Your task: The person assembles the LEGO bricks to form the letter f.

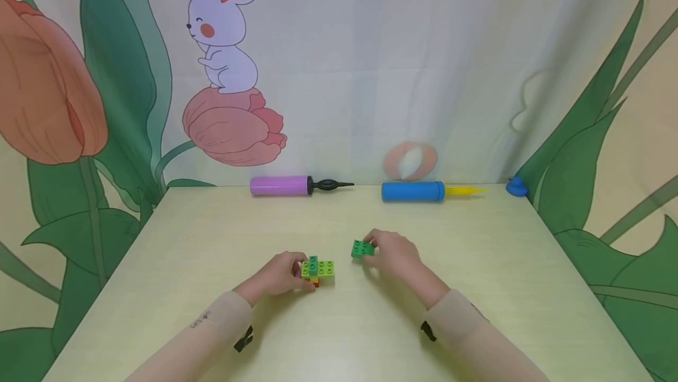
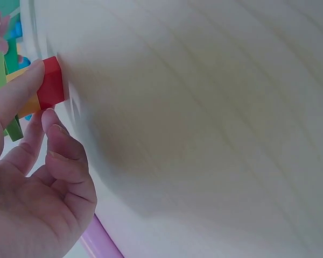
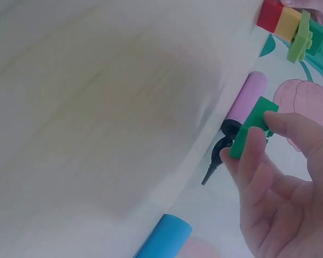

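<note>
A small stack of toy bricks (image 1: 326,268) is being held by the left grip (image 1: 279,275) near the middle of the bench (image 1: 212,229). The stack is being topped by a short dark green brick (image 1: 313,265) with two studs, which is being carried crosswise by a longer lime green piece (image 1: 326,269), left of that piece's middle. More round studs are being shown along the lime top. Below, an orange-yellow brick (image 2: 28,107) is being followed by a plain, smooth-sided red brick (image 2: 52,82) at the foot. The lower bricks are being pinched between thumb and fingers, with only a brick's thickness being left between them; the outer fingers are being kept loosely bent. Whether the red foot is being rested on the bench cannot be told.

A separate green brick (image 1: 362,249) is being pinched at its edge by the right grip (image 1: 394,252), which is being closed to the brick's thickness. Its studs are being turned upward, its sides are being seen as glossy and even, and it is being held near the stack but apart from it.

Along the far edge, a purple pump (image 1: 281,186) and a blue pump (image 1: 413,192) are being supported by the bench, with a small blue object (image 1: 517,187) being seen at the corner.
</note>
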`<state>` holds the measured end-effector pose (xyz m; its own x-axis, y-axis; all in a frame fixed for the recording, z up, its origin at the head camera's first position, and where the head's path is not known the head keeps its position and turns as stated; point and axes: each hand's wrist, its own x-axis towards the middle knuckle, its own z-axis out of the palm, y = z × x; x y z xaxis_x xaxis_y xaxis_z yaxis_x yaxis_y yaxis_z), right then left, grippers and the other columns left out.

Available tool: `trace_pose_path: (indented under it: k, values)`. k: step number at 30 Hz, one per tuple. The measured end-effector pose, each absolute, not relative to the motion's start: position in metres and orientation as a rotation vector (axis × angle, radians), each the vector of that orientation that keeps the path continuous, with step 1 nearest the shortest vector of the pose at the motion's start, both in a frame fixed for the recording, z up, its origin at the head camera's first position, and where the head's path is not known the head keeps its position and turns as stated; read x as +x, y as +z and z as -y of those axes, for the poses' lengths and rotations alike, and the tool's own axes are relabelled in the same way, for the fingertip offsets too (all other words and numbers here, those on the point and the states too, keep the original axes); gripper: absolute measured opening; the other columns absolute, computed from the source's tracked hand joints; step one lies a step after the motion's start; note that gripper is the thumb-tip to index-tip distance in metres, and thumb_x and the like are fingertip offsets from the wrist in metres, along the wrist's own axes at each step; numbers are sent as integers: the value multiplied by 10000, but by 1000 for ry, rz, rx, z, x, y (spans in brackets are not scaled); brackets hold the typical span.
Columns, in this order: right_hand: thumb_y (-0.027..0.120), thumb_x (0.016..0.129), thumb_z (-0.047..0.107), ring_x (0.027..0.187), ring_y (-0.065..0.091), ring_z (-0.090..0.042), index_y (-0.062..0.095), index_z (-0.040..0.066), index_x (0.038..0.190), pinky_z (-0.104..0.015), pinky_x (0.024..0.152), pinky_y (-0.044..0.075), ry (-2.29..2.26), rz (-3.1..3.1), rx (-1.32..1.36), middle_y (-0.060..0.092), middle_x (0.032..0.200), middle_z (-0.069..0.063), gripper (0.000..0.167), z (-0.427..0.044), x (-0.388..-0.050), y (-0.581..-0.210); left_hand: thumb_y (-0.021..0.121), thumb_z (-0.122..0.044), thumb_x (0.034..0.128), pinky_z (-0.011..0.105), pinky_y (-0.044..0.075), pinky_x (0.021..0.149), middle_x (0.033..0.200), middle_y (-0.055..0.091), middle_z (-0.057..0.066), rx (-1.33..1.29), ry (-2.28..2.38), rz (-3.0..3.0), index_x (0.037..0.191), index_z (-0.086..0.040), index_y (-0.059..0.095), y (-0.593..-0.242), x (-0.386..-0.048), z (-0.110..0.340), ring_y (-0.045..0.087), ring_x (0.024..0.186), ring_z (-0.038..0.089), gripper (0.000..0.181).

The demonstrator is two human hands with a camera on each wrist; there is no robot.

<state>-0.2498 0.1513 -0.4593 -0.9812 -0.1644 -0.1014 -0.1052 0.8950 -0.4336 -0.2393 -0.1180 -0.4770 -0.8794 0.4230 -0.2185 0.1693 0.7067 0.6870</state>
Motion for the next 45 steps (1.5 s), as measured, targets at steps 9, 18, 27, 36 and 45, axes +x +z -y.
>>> trace_pose_path:
  k: [9, 18, 27, 36, 45]
  values:
    - [782, 814, 268, 890, 607, -182, 668, 220, 1145, -323, 663, 469, -785, -2962, -384, 639, 1039, 74, 354, -154, -241, -446, 838, -208, 758, 291, 368, 579, 748, 526, 44, 471, 982, -2556, 1197, -21, 596, -480, -240, 119, 459, 666, 150, 536]
    - [784, 813, 282, 591, 497, -117, 670, 234, 1162, -295, 552, 435, -938, -2938, -535, 621, 1036, 104, 370, -154, -234, -437, 838, -208, 758, 296, 370, 595, 746, 529, 42, 473, 975, -2562, 1204, -11, 592, -478, -241, 118, 464, 677, 152, 547]
    - [759, 839, 329, 596, 534, -81, 648, 250, 1196, -260, 574, 468, -949, -2916, -677, 591, 1057, 112, 382, -143, -229, -442, 832, -211, 767, 280, 364, 582, 737, 514, 23, 502, 961, -2566, 1141, -46, 614, -478, -241, 119, 457, 673, 147, 463]
    - [734, 861, 350, 593, 536, -71, 640, 246, 1205, -251, 565, 470, -982, -2870, -740, 592, 1074, 120, 371, -128, -222, -448, 838, -201, 758, 285, 358, 562, 716, 507, 35, 539, 1006, -2560, 1008, -83, 624, -478, -241, 119, 441, 639, 141, 349]
    - [719, 869, 378, 572, 530, -66, 636, 254, 1217, -241, 542, 468, -981, -2879, -778, 593, 1059, 132, 379, -114, -222, -443, 838, -196, 759, 289, 366, 554, 708, 515, 39, 569, 1013, -2563, 978, -89, 619, -479, -243, 120, 444, 614, 137, 327]
